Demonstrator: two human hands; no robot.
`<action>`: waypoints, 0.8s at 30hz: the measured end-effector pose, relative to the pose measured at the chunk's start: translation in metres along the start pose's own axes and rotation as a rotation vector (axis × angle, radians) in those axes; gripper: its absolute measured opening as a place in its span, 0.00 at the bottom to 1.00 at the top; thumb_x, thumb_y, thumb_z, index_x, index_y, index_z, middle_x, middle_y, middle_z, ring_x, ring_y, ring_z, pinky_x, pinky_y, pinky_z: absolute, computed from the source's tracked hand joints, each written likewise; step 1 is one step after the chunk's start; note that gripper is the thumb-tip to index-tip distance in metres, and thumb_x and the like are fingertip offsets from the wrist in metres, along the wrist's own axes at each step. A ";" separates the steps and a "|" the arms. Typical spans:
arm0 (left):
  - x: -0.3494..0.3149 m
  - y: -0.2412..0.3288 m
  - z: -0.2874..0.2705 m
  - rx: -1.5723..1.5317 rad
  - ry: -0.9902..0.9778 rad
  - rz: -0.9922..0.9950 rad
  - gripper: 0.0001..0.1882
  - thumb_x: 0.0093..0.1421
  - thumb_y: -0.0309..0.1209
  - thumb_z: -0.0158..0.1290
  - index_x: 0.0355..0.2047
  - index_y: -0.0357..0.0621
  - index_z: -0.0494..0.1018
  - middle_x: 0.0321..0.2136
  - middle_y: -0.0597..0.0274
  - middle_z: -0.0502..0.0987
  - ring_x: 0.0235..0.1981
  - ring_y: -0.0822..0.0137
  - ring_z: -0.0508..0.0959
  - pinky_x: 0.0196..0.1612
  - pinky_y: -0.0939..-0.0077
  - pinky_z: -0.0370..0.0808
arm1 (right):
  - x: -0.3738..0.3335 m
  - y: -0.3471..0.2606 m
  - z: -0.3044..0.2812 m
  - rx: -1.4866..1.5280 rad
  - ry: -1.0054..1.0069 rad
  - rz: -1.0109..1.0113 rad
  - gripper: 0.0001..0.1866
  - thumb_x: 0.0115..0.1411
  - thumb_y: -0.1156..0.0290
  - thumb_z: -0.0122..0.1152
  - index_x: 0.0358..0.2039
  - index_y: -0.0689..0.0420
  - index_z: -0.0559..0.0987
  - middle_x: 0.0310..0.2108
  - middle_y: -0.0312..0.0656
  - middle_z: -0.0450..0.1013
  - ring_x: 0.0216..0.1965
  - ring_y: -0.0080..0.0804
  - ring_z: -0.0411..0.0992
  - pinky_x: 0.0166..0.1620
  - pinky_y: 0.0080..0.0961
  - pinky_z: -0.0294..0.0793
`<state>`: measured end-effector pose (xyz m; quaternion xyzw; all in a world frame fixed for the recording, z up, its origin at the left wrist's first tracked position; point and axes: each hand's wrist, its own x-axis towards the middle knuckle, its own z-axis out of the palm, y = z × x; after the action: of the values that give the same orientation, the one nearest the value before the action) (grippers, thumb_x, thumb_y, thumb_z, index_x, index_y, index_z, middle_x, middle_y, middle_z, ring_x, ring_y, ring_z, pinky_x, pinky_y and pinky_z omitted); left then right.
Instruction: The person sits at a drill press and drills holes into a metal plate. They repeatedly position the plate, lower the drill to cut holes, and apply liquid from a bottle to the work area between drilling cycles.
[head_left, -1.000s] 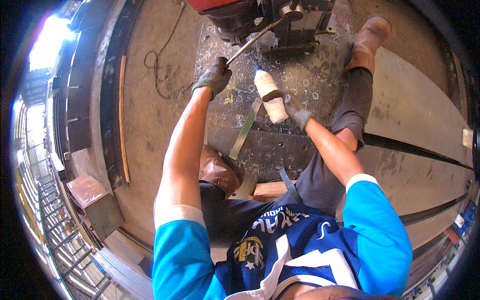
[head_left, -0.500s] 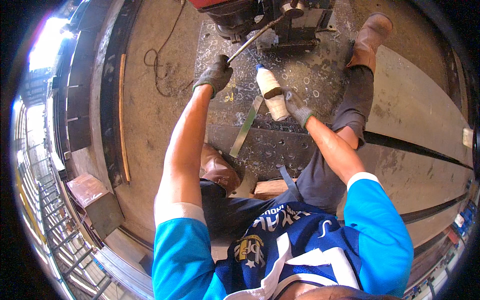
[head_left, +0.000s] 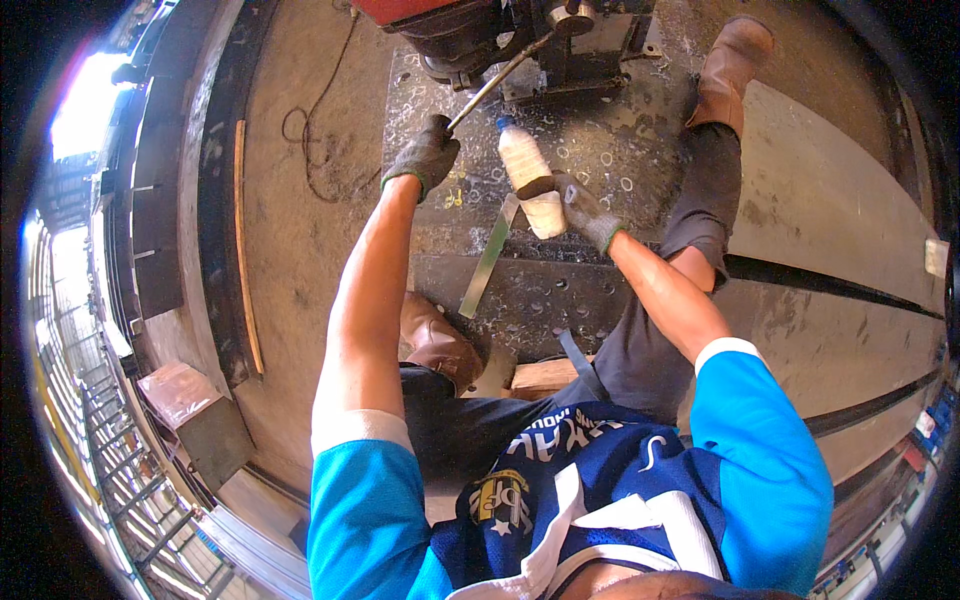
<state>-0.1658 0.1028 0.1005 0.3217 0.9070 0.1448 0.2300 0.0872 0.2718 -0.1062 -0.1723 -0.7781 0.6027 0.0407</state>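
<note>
Both of my hands wear dark grey gloves. My left hand (head_left: 424,160) is closed round the end of a metal lever (head_left: 500,82), which runs up to a round hub on a dark machine with a red top (head_left: 440,40). In my right hand (head_left: 588,208) is a plastic bottle (head_left: 524,158) with a blue cap and whitish contents. The bottle lies tilted, its cap pointing up and left toward the machine's base. My fingers wrap round its lower half. Just below the bottle a flat metal strip (head_left: 488,262) lies on the dark, spotted steel plate (head_left: 440,265).
The machine stands on the plate beyond my hands. My booted feet, one boot (head_left: 738,65) far right and another boot (head_left: 438,342) near, flank the plate. A thin cable (head_left: 318,130) curls on the floor at left. Large grey sheets (head_left: 830,200) lie right; a metal box (head_left: 195,420) stands left.
The bottle and my right hand have shifted slightly left, and the bottle has tilted a little more. My left hand stays on the lever. The whole view has shifted slightly.
</note>
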 end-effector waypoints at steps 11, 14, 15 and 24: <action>0.001 0.003 0.001 -0.006 -0.023 -0.026 0.22 0.65 0.37 0.54 0.58 0.46 0.69 0.45 0.38 0.81 0.47 0.40 0.81 0.51 0.50 0.76 | -0.005 -0.001 -0.002 -0.064 0.004 -0.002 0.18 0.70 0.69 0.46 0.51 0.64 0.79 0.46 0.53 0.80 0.47 0.44 0.78 0.52 0.40 0.77; -0.002 0.004 0.000 0.000 -0.032 -0.007 0.22 0.66 0.37 0.54 0.58 0.45 0.69 0.43 0.39 0.81 0.46 0.41 0.81 0.51 0.52 0.75 | -0.006 0.002 -0.002 -0.079 0.008 0.000 0.18 0.70 0.69 0.46 0.51 0.64 0.79 0.46 0.53 0.80 0.47 0.43 0.78 0.52 0.40 0.77; -0.002 0.004 0.000 -0.008 -0.031 -0.014 0.22 0.66 0.37 0.54 0.58 0.45 0.69 0.43 0.39 0.81 0.46 0.41 0.81 0.50 0.52 0.75 | -0.005 0.002 -0.002 -0.088 0.011 -0.002 0.18 0.70 0.69 0.46 0.51 0.64 0.79 0.46 0.52 0.80 0.47 0.42 0.78 0.52 0.40 0.77; 0.004 -0.002 0.005 -0.066 -0.053 -0.042 0.22 0.65 0.37 0.54 0.57 0.45 0.69 0.45 0.38 0.81 0.49 0.40 0.81 0.51 0.50 0.75 | 0.000 0.005 0.000 -0.145 0.009 -0.014 0.18 0.70 0.69 0.48 0.52 0.64 0.80 0.47 0.50 0.81 0.47 0.38 0.78 0.52 0.38 0.77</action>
<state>-0.1668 0.1050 0.0940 0.2986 0.9019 0.1612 0.2674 0.0885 0.2728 -0.1104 -0.1719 -0.8207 0.5437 0.0357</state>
